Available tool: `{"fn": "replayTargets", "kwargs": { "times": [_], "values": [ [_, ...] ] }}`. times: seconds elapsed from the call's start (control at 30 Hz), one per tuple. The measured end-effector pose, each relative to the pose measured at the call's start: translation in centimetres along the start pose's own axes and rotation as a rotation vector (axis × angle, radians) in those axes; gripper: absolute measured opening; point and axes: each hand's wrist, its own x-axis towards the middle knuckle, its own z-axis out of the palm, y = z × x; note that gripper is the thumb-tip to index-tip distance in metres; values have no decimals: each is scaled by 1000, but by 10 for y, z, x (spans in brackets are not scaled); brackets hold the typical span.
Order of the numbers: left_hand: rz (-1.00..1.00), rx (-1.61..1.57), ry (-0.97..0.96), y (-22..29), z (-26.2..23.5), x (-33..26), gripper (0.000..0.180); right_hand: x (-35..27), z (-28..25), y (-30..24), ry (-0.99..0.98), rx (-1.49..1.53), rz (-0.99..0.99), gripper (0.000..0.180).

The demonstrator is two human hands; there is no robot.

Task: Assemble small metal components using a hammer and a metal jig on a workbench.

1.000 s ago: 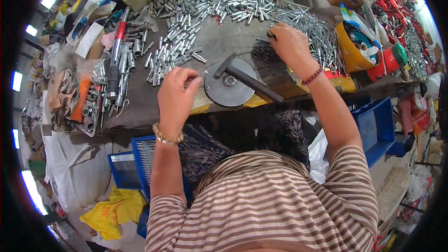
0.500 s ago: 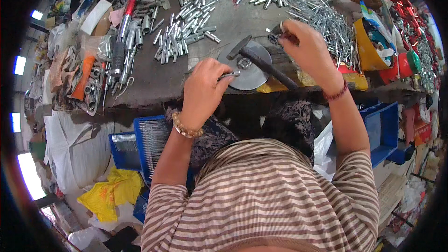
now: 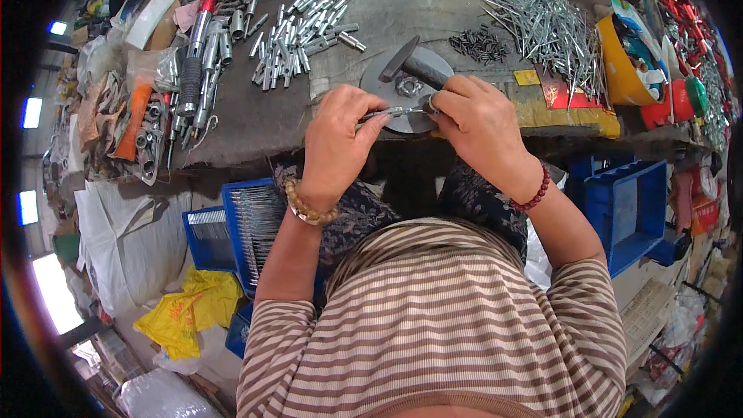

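Note:
A slim silvery metal piece (image 3: pixel 393 111) is pinched between the thumb and fingers of my left hand (image 3: pixel 340 135), its end pointing right. My right hand (image 3: pixel 481 130) is closed at that end, fingertips pressed together. What they hold is too small to make out. Just beyond both hands lies a round grey metal disc (image 3: pixel 374 77) on the bench. A hammer (image 3: pixel 422 70) rests across the disc, its dark handle passing behind my right hand. Small dark parts (image 3: pixel 480 45) form a pile beyond that hand.
Silvery metal tubes (image 3: pixel 302 39) are heaped along the back. Thin metal rods (image 3: pixel 553 27) pile up at the right, near a yellow container (image 3: pixel 623 62). Tools, including a red-banded one (image 3: pixel 203 31), crowd the left. Blue bins (image 3: pixel 631 209) sit below the bench edge.
My right hand has come down and left from beside the small dark parts to the metal piece in my left hand. My left hand has barely moved.

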Motion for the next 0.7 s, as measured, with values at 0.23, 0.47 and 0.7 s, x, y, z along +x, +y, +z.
{"fn": "replayTargets", "kwargs": {
  "times": [0.23, 0.47, 0.7],
  "values": [
    [-74, -72, -36, -2, 0, -1, 16, 2, 3, 2, -34, -41, -47, 17],
    [-84, -131, 0, 1, 3, -1, 13, 5, 6, 4, -8, -59, -98, 16],
    [-96, -177, -12, 1, 3, 1, 11, 5, 19, 6, 56, -14, -117, 12]
  ]
}}
